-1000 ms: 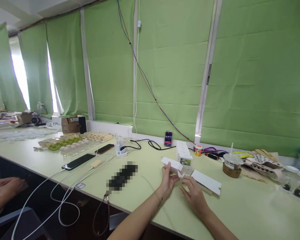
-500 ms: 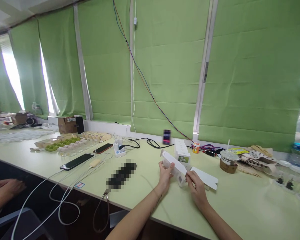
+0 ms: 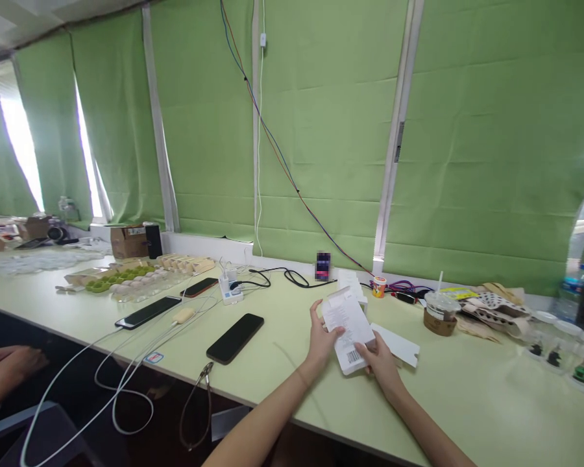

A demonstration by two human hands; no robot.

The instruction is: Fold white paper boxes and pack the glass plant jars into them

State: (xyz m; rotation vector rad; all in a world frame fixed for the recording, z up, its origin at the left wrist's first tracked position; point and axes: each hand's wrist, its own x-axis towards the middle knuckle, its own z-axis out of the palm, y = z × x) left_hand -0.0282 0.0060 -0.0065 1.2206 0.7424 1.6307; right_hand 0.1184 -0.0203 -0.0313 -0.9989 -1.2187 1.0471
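Between my two hands is a small white cardboard box, tilted, with its broad printed side and a barcode facing me. My left hand grips its left edge, thumb on the front. At the lower right, my right hand is closed on the box's edge near the barcode. A flat white piece of card lies on the table behind my right hand. Just beyond the held box stand several white boxes in a row, partly hidden by it.
A black phone with a strap lies left of my hands. Further left are more phones, white cables, a power strip and egg trays. On the right stand a lidded cup and several clear jars. Another person's hands rest at far left.
The box has turned in my hands: its narrow side faced me before, and now its broad printed side with the barcode does. My right hand has shifted slightly along with it.
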